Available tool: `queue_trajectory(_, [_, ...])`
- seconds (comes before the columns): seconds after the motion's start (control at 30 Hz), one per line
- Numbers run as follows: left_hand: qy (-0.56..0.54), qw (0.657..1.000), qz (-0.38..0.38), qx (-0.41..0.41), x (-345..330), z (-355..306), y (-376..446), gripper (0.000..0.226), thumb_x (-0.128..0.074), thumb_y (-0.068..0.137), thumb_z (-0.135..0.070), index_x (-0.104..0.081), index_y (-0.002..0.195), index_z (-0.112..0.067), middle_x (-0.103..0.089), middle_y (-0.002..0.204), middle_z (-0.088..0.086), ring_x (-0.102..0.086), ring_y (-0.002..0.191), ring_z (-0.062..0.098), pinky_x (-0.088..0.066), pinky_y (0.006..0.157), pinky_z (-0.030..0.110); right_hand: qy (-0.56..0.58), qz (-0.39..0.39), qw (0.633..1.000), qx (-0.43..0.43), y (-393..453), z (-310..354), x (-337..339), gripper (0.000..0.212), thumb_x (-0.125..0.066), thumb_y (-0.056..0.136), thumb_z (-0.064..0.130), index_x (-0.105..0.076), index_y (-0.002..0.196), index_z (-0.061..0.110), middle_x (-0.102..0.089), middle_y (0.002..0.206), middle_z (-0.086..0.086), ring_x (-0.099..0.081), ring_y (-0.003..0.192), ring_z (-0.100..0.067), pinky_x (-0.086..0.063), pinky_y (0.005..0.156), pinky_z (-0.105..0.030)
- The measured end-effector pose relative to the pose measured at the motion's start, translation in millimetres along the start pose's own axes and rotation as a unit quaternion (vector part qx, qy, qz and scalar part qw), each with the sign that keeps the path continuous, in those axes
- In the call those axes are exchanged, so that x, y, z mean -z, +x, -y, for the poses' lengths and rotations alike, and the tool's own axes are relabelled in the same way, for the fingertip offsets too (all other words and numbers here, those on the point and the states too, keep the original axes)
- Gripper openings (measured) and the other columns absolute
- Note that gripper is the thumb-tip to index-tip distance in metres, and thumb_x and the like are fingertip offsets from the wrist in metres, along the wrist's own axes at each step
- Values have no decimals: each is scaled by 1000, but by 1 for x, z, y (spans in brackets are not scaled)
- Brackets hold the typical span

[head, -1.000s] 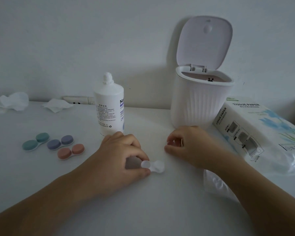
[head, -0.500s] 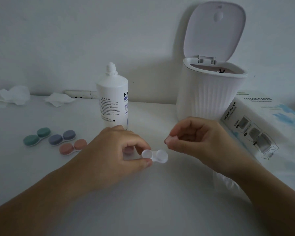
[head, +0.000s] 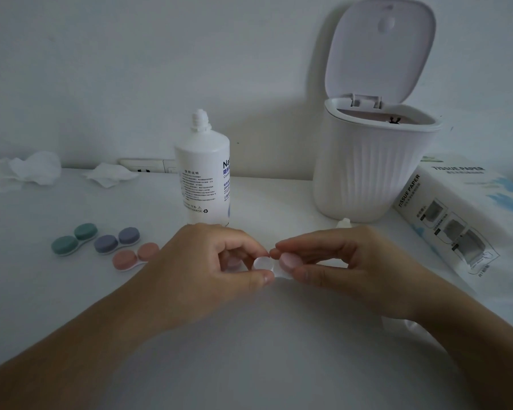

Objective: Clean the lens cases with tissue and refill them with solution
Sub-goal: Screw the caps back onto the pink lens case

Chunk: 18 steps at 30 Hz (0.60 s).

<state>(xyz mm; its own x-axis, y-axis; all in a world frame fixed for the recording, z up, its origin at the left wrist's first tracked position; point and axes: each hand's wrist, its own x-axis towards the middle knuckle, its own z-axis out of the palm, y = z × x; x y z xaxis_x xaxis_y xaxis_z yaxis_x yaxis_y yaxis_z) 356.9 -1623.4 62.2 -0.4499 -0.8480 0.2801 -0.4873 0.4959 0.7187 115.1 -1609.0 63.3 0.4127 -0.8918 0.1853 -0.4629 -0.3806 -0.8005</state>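
Observation:
A clear white lens case [head: 263,264] is held just above the table between both hands. My left hand [head: 208,267] pinches its left well with thumb and fingers. My right hand [head: 338,264] grips its right end, thumb on top. Something pinkish [head: 234,263], partly hidden, shows under my left fingers. The white solution bottle [head: 203,176] stands uncapped behind my left hand. Three closed lens cases lie at the left: green [head: 74,239], purple [head: 116,240] and pink [head: 135,256].
A white ribbed bin [head: 373,173] with its lid up stands at the back right. A tissue paper pack [head: 462,214] lies at the right. A small white cap [head: 344,222] sits before the bin. Crumpled tissues [head: 27,170] [head: 110,174] lie at the back left by the wall.
My left hand lifted the clear case off the table. My right hand moved left and took hold of the case's right end.

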Motion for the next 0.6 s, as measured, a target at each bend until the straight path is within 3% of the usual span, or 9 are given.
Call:
queue_trajectory(0.13, [-17, 1000, 6, 5, 0, 2, 0, 20, -78, 69, -50, -76, 86, -39, -66, 71, -1, -52, 61, 9, -38, 55, 13, -26, 9, 1000, 14, -1, 4, 1, 30, -69, 84, 43, -74, 113, 36, -74, 108, 24, -69, 102, -1, -48, 88, -10])
queue_trajectory(0.33, [-9, 999, 24, 19, -2, -2, -1, 16, -83, 74, -44, -74, 87, -47, -64, 65, -19, -52, 59, 7, -39, 54, 9, -101, 18, 994, 29, -5, 9, 4, 30, -65, 86, 47, -73, 114, 38, -71, 104, 31, -66, 102, 4, -46, 85, -7])
queue_trajectory(0.5, [-11, 1000, 24, 12, -2, 0, 0, 20, -80, 71, -53, -74, 89, -48, -62, 71, -4, -53, 66, 18, -39, 55, 14, -149, 10, 988, 35, -6, 11, 3, 25, -70, 87, 42, -74, 112, 37, -70, 103, 32, -65, 101, 7, -44, 83, -4])
queue_trajectory(0.6, [-22, 1000, 21, 7, -3, 0, 0, 23, -76, 67, -56, -73, 88, -48, -61, 67, -9, -54, 66, 16, -39, 55, 13, -155, -7, 987, 36, -5, 12, 2, 20, -73, 84, 42, -75, 103, 35, -72, 97, 29, -66, 96, 6, -44, 84, -6])
